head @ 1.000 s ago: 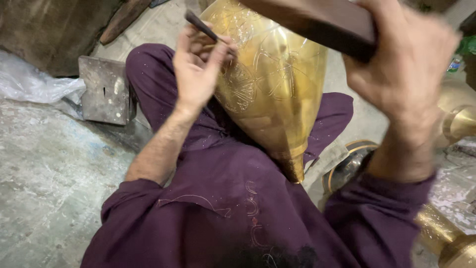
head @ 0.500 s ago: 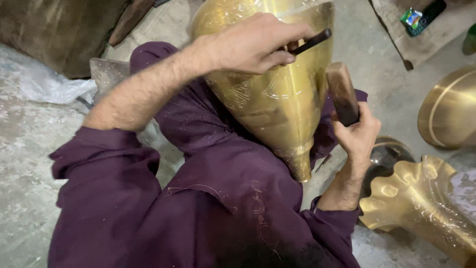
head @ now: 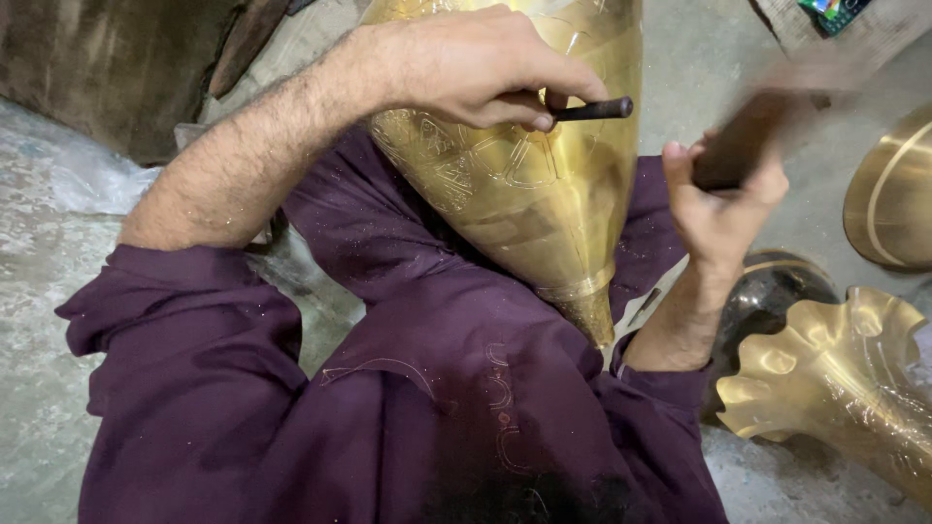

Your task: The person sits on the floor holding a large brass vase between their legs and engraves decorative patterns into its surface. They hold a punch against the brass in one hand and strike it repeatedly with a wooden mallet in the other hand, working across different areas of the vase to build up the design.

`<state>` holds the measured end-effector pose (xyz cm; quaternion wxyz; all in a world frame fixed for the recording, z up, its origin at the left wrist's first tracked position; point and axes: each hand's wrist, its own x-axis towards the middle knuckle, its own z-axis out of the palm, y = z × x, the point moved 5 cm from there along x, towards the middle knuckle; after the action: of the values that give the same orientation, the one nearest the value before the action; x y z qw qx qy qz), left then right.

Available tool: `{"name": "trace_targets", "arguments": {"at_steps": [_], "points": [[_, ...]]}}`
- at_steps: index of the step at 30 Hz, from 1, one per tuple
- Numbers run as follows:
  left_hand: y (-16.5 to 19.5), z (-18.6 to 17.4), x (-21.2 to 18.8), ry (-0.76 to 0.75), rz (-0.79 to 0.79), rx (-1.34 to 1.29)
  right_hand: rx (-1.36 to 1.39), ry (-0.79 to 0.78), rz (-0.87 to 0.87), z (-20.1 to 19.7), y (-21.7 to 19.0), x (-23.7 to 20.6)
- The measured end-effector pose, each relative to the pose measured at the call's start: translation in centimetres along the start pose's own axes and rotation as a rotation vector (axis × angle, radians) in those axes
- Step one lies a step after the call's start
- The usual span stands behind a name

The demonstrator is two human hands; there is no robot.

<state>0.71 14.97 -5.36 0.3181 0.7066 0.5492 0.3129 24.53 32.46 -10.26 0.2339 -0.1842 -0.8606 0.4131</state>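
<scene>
On the grey concrete floor (head: 58, 320), our left hand (head: 476, 68) pinches a dark metal punch (head: 592, 109) against the engraved, tapering brass vessel (head: 544, 194) in our lap; our right hand (head: 723, 194) clenches a blurred wooden mallet (head: 767, 121) just beside.

The brass vessel (head: 544, 194) was golden yellow, its surface engraved with fine line ornament. Against it lay a dark, near-black punch (head: 590, 109), and right of the vessel a dark brown wooden mallet (head: 748, 136) showed blurred. Below the vessel spread a deep purple garment (head: 408, 388) with faint stitched curls. Further right, a fluted brass piece (head: 835, 369) shone gold.
</scene>
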Motion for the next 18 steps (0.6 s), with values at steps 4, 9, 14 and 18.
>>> {"name": "trace_targets", "arguments": {"at_steps": [4,9,14,18], "points": [[-0.1,0.0,-0.1,-0.015,0.001,0.001,0.079,0.064,0.18,0.2,-0.2,1.1],[-0.2,-0.1,-0.2,0.013,0.026,-0.091,0.514,0.102,0.171,0.5,-0.5,1.5],[-0.3,0.1,0.1,-0.034,-0.015,-0.053,-0.304,-0.012,-0.169,-0.2,-1.0,1.6],[-0.3,0.2,0.2,-0.044,-0.021,-0.06,0.255,0.055,0.202,0.1,1.2,0.9]]}}
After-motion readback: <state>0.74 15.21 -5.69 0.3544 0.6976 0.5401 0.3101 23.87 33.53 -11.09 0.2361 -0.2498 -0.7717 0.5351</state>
